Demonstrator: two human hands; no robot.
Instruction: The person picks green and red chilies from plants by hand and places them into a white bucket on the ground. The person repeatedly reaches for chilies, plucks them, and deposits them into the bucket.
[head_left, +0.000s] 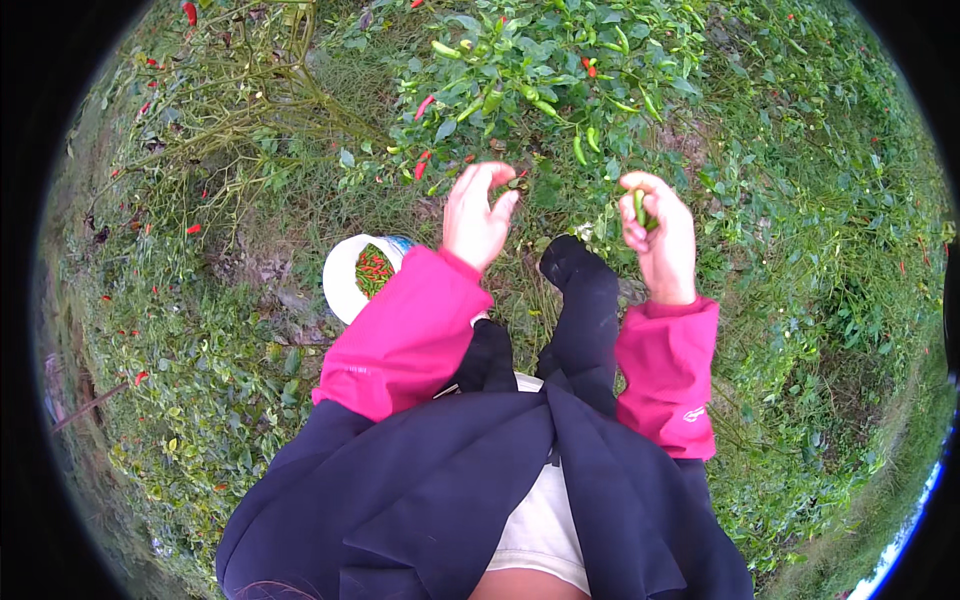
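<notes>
My left hand (478, 214) is raised below the chili plant (517, 75), thumb and fingers apart. A small dark red bit (523, 175) shows just past its fingertips; I see nothing held between them. Curled fingers of my right hand (664, 232) hold green chili peppers (640, 207); how many is partly hidden by the fingers. Above and between the hands hang other green chilies (579, 150) on the plant. Red chilies (421, 166) hang a little up and left of my left hand.
A white bucket (340, 281) with red and green chilies (373, 271) inside stands left of my feet, partly behind my left sleeve. Bare branches (300, 97) spread at the upper left. My dark-covered foot (566, 259) rests on weedy ground. Leafy plants (825, 247) grow on the right.
</notes>
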